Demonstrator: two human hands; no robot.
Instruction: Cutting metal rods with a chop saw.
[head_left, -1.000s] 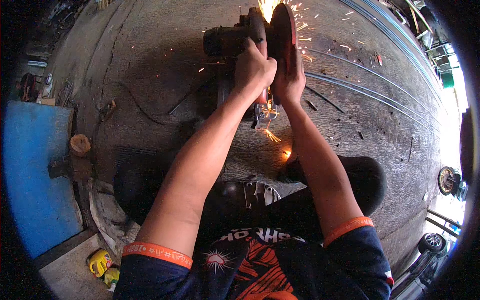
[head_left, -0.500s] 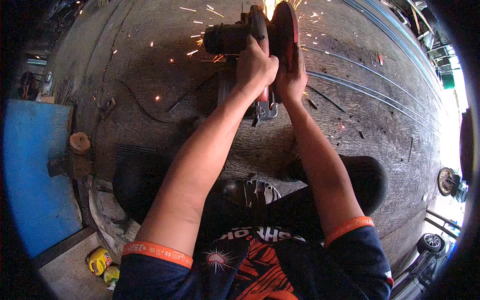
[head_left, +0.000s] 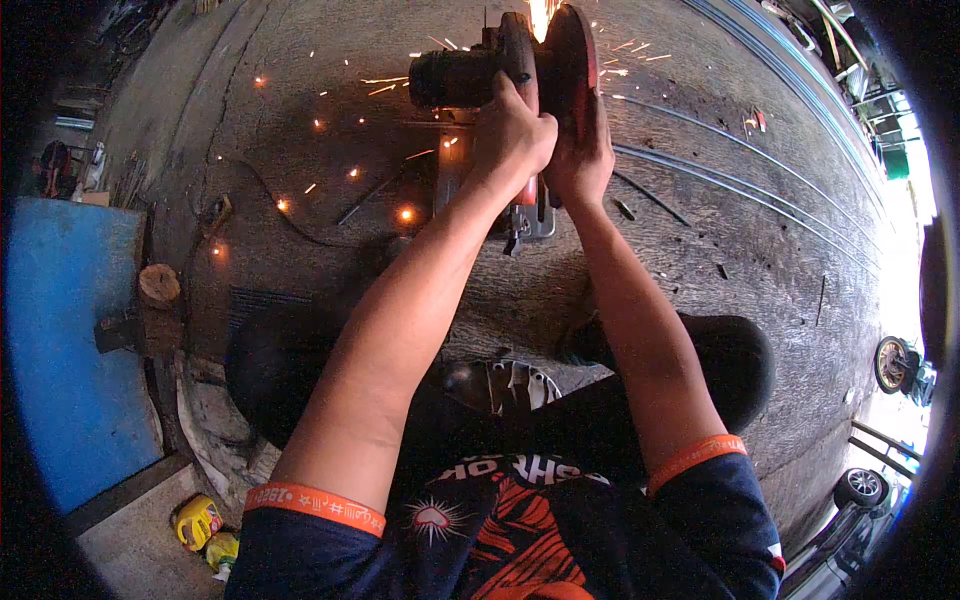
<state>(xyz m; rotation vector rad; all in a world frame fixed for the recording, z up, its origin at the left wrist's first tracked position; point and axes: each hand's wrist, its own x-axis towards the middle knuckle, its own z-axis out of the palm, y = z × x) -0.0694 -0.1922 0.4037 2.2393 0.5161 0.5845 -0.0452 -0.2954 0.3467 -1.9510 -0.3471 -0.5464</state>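
A chop saw [head_left: 455,78] with a dark motor and a large round reddish guard [head_left: 575,65] stands at the top middle, throwing bright sparks from its far side. My left hand [head_left: 515,130] is closed round the saw's upright handle. Pressed along the right side of the guard is my right hand [head_left: 582,165], its fingers stretched upward; its fingertips are partly hidden. Below the hands, part of the saw's metal base [head_left: 540,222] with its clamp shows. The cutting point is hidden behind the saw.
Long thin metal bars [head_left: 720,180] lie on the rough floor to the right. A dark cable [head_left: 270,205] curves across the left. A blue panel [head_left: 75,330], a round wood piece [head_left: 160,285] and a yellow container [head_left: 198,522] are at the left. My bent knees flank the lower middle.
The sparks have shifted, with several glowing bits now scattered on the floor at the left. Both hands stay in place on the saw, which looks almost unmoved.
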